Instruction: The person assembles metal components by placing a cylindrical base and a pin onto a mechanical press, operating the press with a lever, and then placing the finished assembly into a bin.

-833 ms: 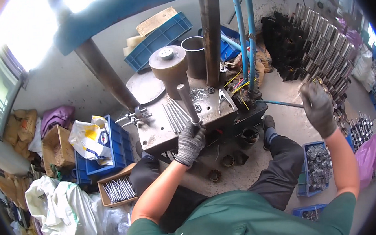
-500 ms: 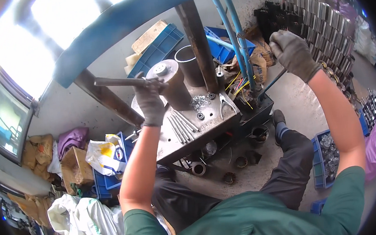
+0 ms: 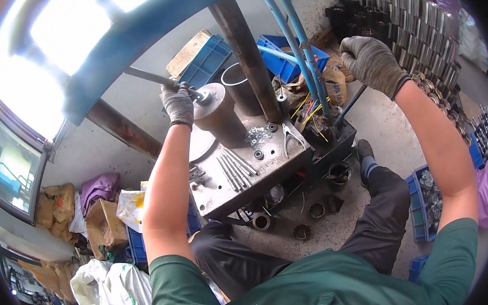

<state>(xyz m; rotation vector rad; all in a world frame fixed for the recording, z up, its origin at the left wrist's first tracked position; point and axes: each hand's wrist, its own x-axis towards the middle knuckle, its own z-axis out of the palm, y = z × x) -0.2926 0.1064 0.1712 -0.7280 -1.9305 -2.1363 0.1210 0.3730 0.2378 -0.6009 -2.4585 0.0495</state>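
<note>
Rod [image 3: 155, 79] end hidden in left hand [image 3: 178, 105] grip; right hand [image 3: 370, 62] contents unclear.

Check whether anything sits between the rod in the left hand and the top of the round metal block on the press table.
Nothing visible does. The gloved left hand grips the long grey steel rod, whose lower end already sits at the hole atop the tan cylindrical metal block. The dark steel press column stands beside it, clear.

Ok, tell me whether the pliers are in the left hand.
No: the pliers lie on the metal table, while the left hand grips a metal rod.
</note>
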